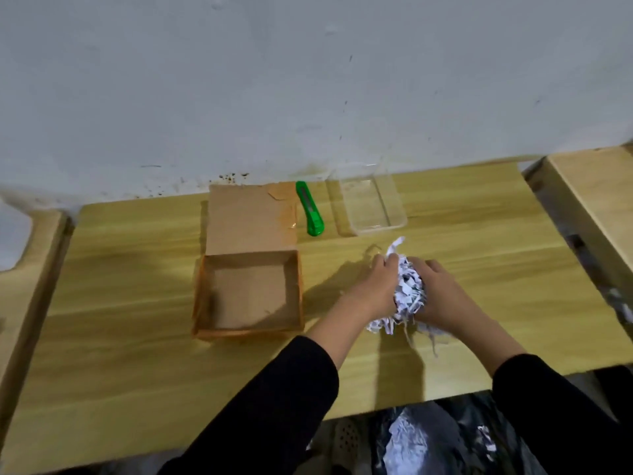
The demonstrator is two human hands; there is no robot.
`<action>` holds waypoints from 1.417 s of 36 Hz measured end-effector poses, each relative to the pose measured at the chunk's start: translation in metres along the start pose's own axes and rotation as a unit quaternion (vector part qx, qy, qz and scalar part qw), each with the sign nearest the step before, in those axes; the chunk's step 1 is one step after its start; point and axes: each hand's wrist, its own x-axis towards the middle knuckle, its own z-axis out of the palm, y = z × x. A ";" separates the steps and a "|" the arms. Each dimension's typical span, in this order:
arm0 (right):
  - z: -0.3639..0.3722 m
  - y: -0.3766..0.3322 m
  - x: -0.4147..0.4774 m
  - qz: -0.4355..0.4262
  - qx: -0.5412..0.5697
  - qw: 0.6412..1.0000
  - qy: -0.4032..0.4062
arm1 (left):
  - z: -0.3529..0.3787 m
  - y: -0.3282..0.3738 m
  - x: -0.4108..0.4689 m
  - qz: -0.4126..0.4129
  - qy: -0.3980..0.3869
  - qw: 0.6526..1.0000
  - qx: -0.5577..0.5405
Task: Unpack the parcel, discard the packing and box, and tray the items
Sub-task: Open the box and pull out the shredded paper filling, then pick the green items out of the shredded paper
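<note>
A wad of white shredded paper [409,293] is squeezed between my left hand [375,286] and my right hand [440,293], just above the wooden table [137,337], right of centre. Loose strips hang from the bottom of the wad. The brown cardboard box [250,293] stands open on the table to the left of my hands, its lid flap folded back toward the wall, and its inside looks empty. A clear plastic tray [370,204] sits at the back of the table, with nothing visible in it.
A green utility knife [310,209] lies between the box lid and the tray. Under the table's near edge, a black bin bag [445,437] holds more shredded paper. Another wooden table [596,186] stands at the right, and a wall runs behind.
</note>
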 end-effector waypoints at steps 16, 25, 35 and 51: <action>-0.029 0.060 -0.019 0.034 0.019 0.999 0.020 | 0.001 -0.027 0.008 -0.024 0.042 0.998 0.042; -0.008 0.045 -0.019 -0.038 0.021 0.997 0.071 | 0.030 -0.020 0.017 0.097 0.092 0.981 0.137; -0.020 0.071 -0.041 0.068 0.066 0.978 0.184 | 0.029 -0.043 0.002 0.008 0.254 0.966 -0.052; -0.004 0.072 -0.037 0.037 0.010 0.986 0.162 | 0.045 -0.060 0.003 0.081 0.093 0.983 0.135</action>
